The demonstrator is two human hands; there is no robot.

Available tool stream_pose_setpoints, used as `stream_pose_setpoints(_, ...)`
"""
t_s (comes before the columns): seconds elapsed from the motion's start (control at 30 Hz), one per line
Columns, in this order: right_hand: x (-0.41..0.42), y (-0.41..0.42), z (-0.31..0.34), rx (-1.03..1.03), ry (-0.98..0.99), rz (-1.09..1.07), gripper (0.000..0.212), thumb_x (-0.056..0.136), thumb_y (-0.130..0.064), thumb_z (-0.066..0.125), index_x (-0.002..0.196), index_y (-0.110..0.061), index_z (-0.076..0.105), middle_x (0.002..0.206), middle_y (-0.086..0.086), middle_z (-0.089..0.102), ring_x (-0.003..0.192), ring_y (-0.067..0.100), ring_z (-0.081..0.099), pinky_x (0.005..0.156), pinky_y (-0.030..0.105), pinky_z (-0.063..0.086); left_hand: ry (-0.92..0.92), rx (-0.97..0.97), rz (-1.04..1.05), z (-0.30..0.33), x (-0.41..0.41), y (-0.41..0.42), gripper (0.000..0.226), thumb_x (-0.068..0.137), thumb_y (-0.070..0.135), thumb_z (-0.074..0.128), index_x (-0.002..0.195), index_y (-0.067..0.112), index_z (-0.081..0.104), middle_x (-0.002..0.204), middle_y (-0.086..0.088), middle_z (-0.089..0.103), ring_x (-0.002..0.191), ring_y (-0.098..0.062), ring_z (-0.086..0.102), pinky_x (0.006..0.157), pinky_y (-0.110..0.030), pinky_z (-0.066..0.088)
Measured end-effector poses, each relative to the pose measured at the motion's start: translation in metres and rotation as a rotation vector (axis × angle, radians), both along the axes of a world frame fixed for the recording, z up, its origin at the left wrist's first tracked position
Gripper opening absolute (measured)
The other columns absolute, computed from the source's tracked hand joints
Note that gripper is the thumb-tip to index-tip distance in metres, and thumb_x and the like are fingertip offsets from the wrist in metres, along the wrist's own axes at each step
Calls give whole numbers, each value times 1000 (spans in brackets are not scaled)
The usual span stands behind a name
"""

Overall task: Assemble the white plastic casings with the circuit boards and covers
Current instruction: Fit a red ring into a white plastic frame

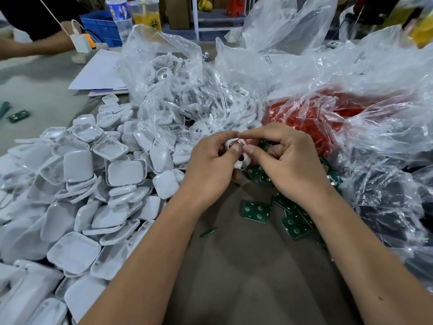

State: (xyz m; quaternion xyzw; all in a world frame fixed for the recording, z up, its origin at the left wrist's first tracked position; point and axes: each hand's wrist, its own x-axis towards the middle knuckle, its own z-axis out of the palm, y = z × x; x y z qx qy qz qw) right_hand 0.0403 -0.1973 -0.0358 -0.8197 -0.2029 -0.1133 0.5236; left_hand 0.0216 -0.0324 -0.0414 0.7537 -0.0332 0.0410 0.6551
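Both hands meet over the brown table (246, 266), just in front of the clear bag of white casings (187, 95). The left hand (210, 165) has its fingers curled round a small white casing (236, 153), thumb lying across its face, where a bit of red and a metal contact show. The right hand (288, 160) pinches at the top of the same casing with forefinger and thumb, its other fingers curled under; what sits between those fingertips is too small to tell. Left of the casing bag, a big heap of white square covers (77, 195) spreads to the table's near edge. Green circuit boards (255, 211) lie scattered below and right of the right hand, nearer than the bag. Just right of the casing bag, a second clear bag holds red parts (311, 116). Behind the casing bag stand a drink cup (145, 14) and a blue crate (100, 26).
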Motion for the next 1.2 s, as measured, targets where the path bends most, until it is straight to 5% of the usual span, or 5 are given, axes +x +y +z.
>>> stream_pose_setpoints(0.13,0,-6,1,-40,25,73,23,89,-19,83,111,-24,79,93,-3,76,53,1,62,50,12,43,69,12,-50,3,0,9,18,105,16,55,122,15,63,90,-4,69,56,-5,59,57,-19,45)
stream_pose_setpoints(0.43,3,-8,-2,-40,-71,38,22,82,-17,87,104,-17,82,86,-8,76,71,-1,68,64,11,49,63,-99,-176,7,-4,9,22,106,1,48,123,7,61,104,-17,69,69,-26,67,62,-29,53)
stream_pose_setpoints(0.63,4,-7,-2,48,-25,-10,21,80,-17,88,101,-17,83,89,-6,77,76,12,73,72,36,62,49,-104,-183,7,-3,8,42,99,-15,46,135,1,58,109,-26,71,68,-18,69,60,-20,52)
stream_pose_setpoints(0.8,6,-6,-5,38,-27,-22,24,78,-17,90,102,-16,83,89,-7,76,63,-1,62,63,15,49,55,-72,-155,5,-1,7,44,99,-12,49,139,3,56,110,-18,73,68,-16,69,68,-24,54)
stream_pose_setpoints(1.2,4,-5,-4,54,-56,-43,25,77,-28,88,100,-19,83,85,-7,75,64,4,63,59,19,49,95,-139,-91,4,-3,-1,43,101,-10,49,141,5,53,112,-20,71,69,-19,69,66,-26,55)
